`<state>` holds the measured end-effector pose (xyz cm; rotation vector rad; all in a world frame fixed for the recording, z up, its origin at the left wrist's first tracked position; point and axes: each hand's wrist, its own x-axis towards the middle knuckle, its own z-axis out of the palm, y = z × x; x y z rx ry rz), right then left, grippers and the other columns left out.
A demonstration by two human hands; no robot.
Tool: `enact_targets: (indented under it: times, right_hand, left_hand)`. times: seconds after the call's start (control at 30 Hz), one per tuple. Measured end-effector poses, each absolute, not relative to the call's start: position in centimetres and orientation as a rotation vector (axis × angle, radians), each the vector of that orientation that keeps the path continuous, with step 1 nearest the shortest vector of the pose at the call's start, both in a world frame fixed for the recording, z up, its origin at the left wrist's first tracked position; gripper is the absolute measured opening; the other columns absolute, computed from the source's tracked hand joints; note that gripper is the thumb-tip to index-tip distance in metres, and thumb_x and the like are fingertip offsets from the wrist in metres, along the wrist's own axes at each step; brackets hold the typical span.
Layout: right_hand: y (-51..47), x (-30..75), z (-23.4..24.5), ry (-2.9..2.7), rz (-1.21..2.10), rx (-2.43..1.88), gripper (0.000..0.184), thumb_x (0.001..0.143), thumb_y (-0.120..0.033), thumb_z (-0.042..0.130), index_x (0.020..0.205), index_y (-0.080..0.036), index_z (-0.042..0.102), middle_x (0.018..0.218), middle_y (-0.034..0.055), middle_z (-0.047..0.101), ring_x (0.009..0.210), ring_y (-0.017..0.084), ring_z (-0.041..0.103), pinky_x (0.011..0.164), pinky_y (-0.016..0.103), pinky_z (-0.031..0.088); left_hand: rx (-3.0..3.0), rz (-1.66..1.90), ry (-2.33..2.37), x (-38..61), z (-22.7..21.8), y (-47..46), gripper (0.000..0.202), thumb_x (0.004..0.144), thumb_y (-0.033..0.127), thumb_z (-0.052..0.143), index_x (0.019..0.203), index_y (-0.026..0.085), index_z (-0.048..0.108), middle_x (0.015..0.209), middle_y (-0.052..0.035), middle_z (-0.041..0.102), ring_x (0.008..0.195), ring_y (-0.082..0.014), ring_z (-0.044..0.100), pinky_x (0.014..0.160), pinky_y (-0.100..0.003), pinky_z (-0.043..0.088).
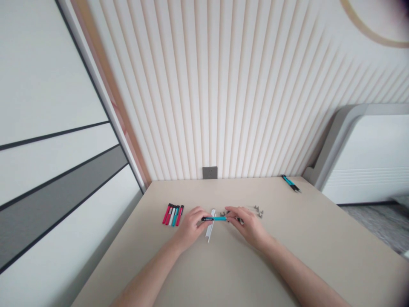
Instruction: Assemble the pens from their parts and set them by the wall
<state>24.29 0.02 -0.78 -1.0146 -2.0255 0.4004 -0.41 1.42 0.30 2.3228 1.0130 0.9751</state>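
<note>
A blue pen barrel with a black end (219, 218) lies level between my two hands, just above the table. My left hand (191, 224) pinches its black end between thumb and fingers. At the blue end, the thumb and fingertips of my right hand (247, 224) close on the tip; whether they also hold a small part is hidden. Below the barrel lie several thin white sticks (209, 231), like pen refills. Small grey pieces (259, 212) are scattered beside and partly behind my right hand, too small to make out clearly.
Left of my hands, several red, white and blue pen barrels (173, 215) with black ends lie in a row. Blue-and-black pens (290, 183) rest at the table's back right corner. A ribbed wall with a dark socket (210, 172) borders the beige table (198, 273).
</note>
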Motion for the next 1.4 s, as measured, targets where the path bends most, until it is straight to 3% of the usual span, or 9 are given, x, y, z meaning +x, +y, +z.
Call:
enact_targets:
  times: [0.4, 0.77, 0.97, 1.4]
  right_hand:
    - [-0.5, 23.9, -0.4, -2.057, 0.335, -0.997, 0.026, 0.097, -0.024, 0.049, 0.122, -0.025, 0.056, 0.092, 0.0049, 0.068, 0.084, 0.019, 0.063, 0.078, 0.032, 0.05]
    - [0.2, 25.1, 0.3, -1.996, 0.453, -1.18, 0.028, 0.091, -0.036, 0.058, 0.116, -0.024, 0.062, 0.09, 0.0039, 0.066, 0.079, 0.019, 0.063, 0.075, 0.032, 0.05]
    - [0.6, 25.4, 0.1, -1.99, 0.463, -1.143, 0.019, 0.095, -0.032, 0.052, 0.093, -0.023, 0.069, 0.081, 0.0029, 0.069, 0.075, 0.018, 0.062, 0.07, 0.029, 0.047]
    - [0.2, 25.5, -0.4, -2.019, 0.302, -0.992, 0.013, 0.094, -0.024, 0.056, 0.087, -0.023, 0.066, 0.08, 0.0037, 0.07, 0.076, 0.019, 0.062, 0.071, 0.031, 0.045]
  left_hand:
    - [2.277, 1.067, 0.954, -0.1, 0.4, 1.2, 0.012, 0.088, 0.029, 0.063, 0.086, 0.017, 0.067, 0.079, -0.0042, 0.062, 0.076, -0.0171, 0.059, 0.069, -0.026, 0.045]
    - [2.189, 1.134, 1.083, -0.7, 0.3, 2.0, 0.011, 0.088, 0.027, 0.063, 0.088, 0.017, 0.067, 0.082, -0.0034, 0.063, 0.077, -0.0162, 0.059, 0.07, -0.026, 0.044]
    - [2.174, 1.144, 1.136, -1.0, 0.1, 2.2, 0.011, 0.087, 0.028, 0.064, 0.088, 0.017, 0.067, 0.079, -0.0027, 0.063, 0.073, -0.0158, 0.057, 0.069, -0.026, 0.043]
    - [2.126, 1.097, 1.038, -1.2, 0.4, 2.0, 0.014, 0.086, 0.03, 0.066, 0.083, 0.017, 0.069, 0.077, -0.0028, 0.065, 0.075, -0.0159, 0.06, 0.07, -0.025, 0.043]
